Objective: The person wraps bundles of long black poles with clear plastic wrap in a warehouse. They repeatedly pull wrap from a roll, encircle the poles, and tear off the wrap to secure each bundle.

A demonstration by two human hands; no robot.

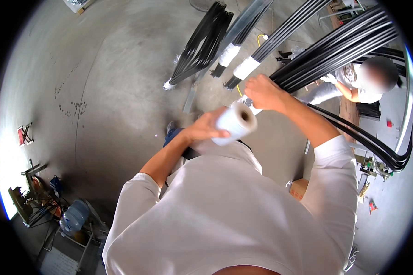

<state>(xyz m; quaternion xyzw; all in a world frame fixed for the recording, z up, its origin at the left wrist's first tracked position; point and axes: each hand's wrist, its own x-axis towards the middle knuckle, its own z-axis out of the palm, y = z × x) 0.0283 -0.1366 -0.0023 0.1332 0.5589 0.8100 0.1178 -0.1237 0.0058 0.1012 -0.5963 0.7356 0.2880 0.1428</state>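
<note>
My left hand (206,124) is wrapped round a white roll of stretch film (231,127), slightly blurred, its cardboard core facing up and right. Just beyond it and to the right, my right hand (265,92) is closed in a fist, knuckles up; whatever its fingers hold is hidden. Whitish film (253,108) shows below that fist, beside the roll. Close behind my right hand lies the near end of a large bundle of long black bars (326,57). Left of it, a thinner bundle of black bars (280,39) has a white wrap (246,68) near its end.
More black bars (202,39) stand farther left, beside another wrapped bundle (229,55). A co-worker (353,82) wearing white gloves is at the right, near curved black strips (376,149). A cardboard box (299,188) sits by my right elbow. A water jug (75,215) and a fan (23,206) stand lower left.
</note>
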